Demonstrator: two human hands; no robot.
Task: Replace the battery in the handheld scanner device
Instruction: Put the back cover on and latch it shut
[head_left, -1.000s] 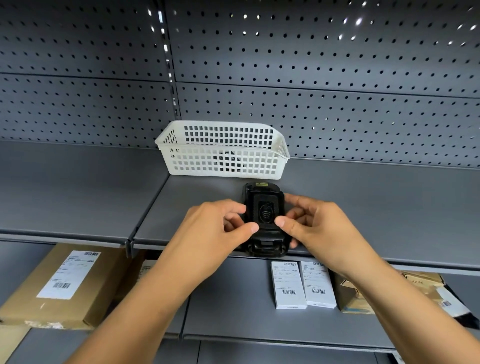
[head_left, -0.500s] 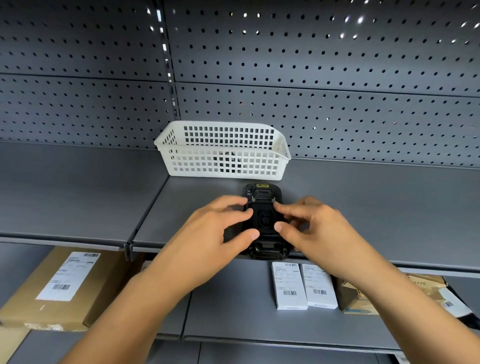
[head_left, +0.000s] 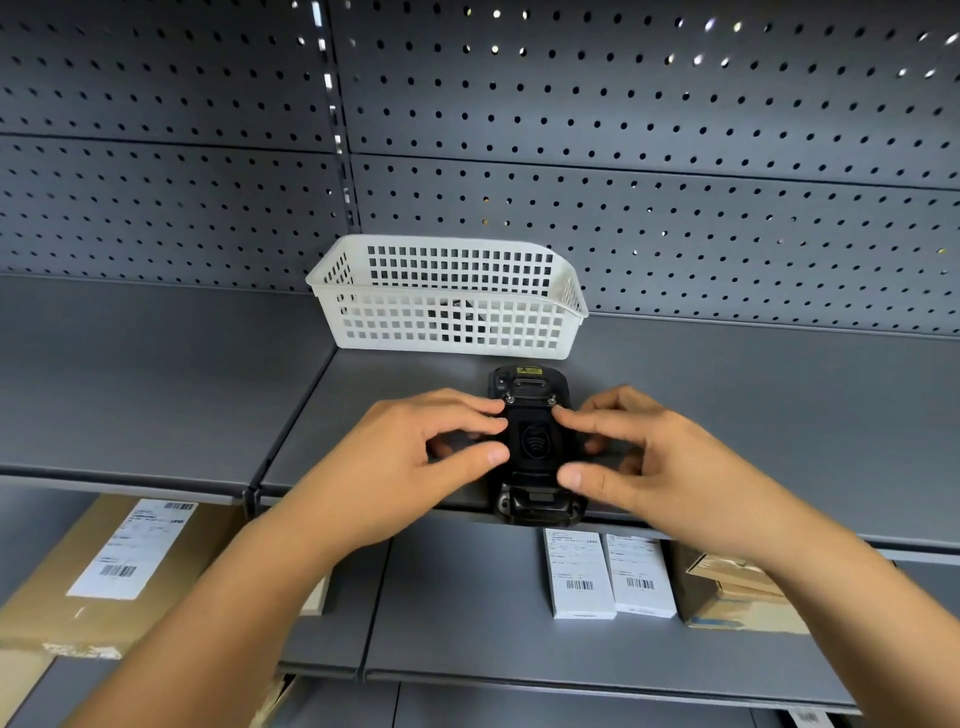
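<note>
The black handheld scanner (head_left: 535, 441) lies back side up on the grey shelf (head_left: 753, 415), its near end at the shelf's front edge. My left hand (head_left: 415, 462) holds its left side, thumb and forefinger pinching the raised back cover. My right hand (head_left: 649, 467) holds the right side the same way, forefinger near the upper screw, thumb lower down. Two small screws show at the cover's top.
A white lattice basket (head_left: 452, 301) stands just behind the scanner, with something dark inside. On the lower shelf lie two white labelled boxes (head_left: 608, 577), a brown carton (head_left: 114, 566) at left and another carton (head_left: 737, 592) at right. A pegboard wall closes the back.
The scanner, held tilted up a second ago, now lies flat on the shelf. Both hands have shifted forward, fingers spread along the back cover's sides.
</note>
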